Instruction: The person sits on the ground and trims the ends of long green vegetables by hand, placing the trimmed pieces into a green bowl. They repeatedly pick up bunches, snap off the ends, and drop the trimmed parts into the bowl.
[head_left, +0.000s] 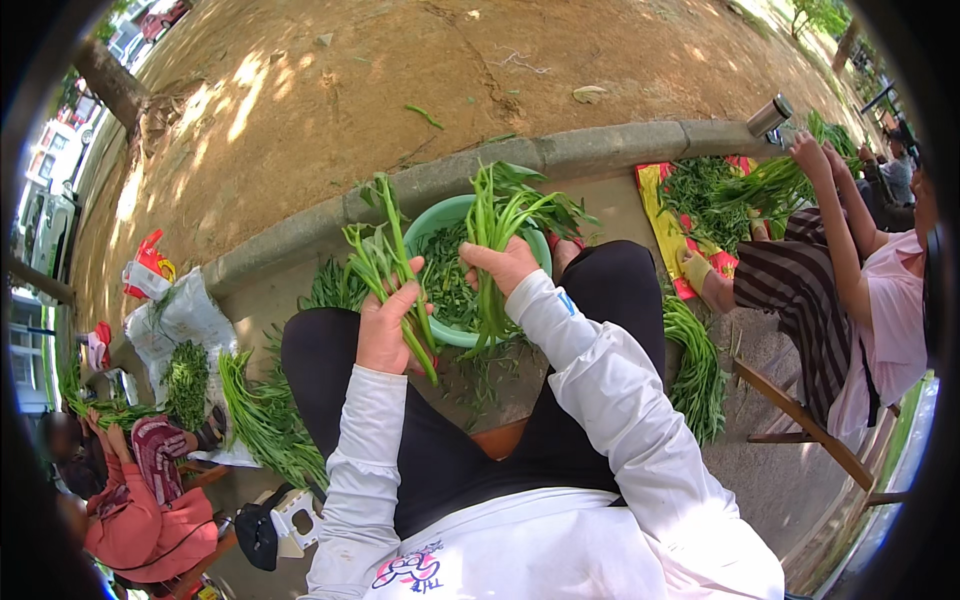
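My left hand (390, 322) grips a few green leafy stems (386, 277), which look like water spinach, above my left knee side of the basin. In my right hand (504, 266) is a thicker bunch of the same greens (491, 300), its leaves spilling to the right. Below and between both hands stands a round pale-green plastic basin (437, 212), with cut leaves and stem pieces (450, 289) inside. Loose leafy scraps (484, 375) lie on the pavement just in front of it. The right-hand bunch covers part of the basin.
Piles of long greens lie to the left (262, 420) and right (694, 367). A concrete kerb (600, 150) runs behind the basin, bearing a steel flask (770, 115). Seated people handle greens on both sides. A white sheet (187, 307) and a step stool (296, 521) are at left.
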